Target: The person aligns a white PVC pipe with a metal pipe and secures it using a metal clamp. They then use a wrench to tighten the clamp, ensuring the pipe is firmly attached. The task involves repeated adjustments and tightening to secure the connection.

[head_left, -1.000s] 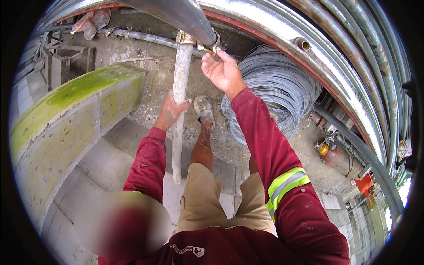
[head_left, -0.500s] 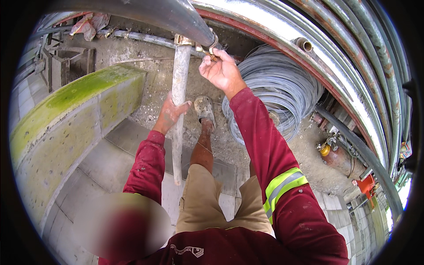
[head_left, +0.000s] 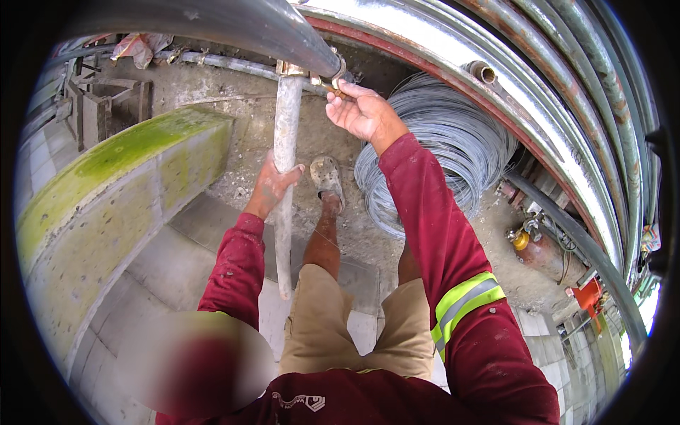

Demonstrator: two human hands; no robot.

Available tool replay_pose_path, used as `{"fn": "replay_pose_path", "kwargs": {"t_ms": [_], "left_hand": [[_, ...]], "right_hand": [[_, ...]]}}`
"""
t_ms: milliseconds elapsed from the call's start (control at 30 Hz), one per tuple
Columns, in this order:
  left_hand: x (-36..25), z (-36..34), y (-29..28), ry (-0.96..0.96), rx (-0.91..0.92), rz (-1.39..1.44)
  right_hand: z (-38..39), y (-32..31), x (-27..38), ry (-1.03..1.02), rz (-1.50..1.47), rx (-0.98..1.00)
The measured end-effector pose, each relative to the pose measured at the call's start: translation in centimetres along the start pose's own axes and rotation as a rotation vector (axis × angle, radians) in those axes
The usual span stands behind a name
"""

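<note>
My left hand (head_left: pixel 275 185) grips a pale, worn pipe (head_left: pixel 285 124) that hangs downward, its upper end in a metal clamp (head_left: pixel 292 69) beside a dark grey pipe (head_left: pixel 258 32). My right hand (head_left: pixel 361 113) is raised at a coupler (head_left: pixel 337 66) on the dark pipe, thumb and forefinger on a small rusty bolt or nut (head_left: pixel 335 93), the other fingers loosely curled. The coupler is partly hidden by my fingers.
A coil of wire (head_left: pixel 443 173) lies beyond my right arm. A mossy concrete ledge (head_left: pixel 124 198) runs along the left. Long metal pipes (head_left: pixel 588 78) curve along the back and right, near a gas cylinder (head_left: pixel 545 258). A wooden frame (head_left: pixel 106 106) stands at upper left.
My right hand and forearm have shifted slightly right, fingers still at the coupler. The pale pipe and dark pipe appear a little further left and lower in view. My left grip is unchanged.
</note>
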State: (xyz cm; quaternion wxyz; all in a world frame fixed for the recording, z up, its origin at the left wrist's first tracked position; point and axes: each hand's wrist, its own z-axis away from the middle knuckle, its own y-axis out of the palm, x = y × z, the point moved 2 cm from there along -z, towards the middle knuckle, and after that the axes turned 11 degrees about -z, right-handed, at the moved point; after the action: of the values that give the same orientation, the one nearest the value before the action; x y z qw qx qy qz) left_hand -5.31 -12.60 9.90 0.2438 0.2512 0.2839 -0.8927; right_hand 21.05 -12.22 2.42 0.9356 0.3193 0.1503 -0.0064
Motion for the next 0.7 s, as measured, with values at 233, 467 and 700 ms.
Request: {"fn": "replay_pose_path", "kwargs": {"t_ms": [233,467,700], "left_hand": [[0.6,-0.1,0.3,0.004,-0.009,0.035],[0.6,-0.3,1.3,-0.002,0.005,0.067],[0.8,-0.3,1.0,0.026,-0.021,0.01]], "right_hand": [[-0.1,-0.5,0.2,0.007,-0.008,0.119],[-0.8,-0.5,1.5,0.146,0.0,0.154],[0.4,0.4,1.0,-0.113,0.159,0.024]]}}
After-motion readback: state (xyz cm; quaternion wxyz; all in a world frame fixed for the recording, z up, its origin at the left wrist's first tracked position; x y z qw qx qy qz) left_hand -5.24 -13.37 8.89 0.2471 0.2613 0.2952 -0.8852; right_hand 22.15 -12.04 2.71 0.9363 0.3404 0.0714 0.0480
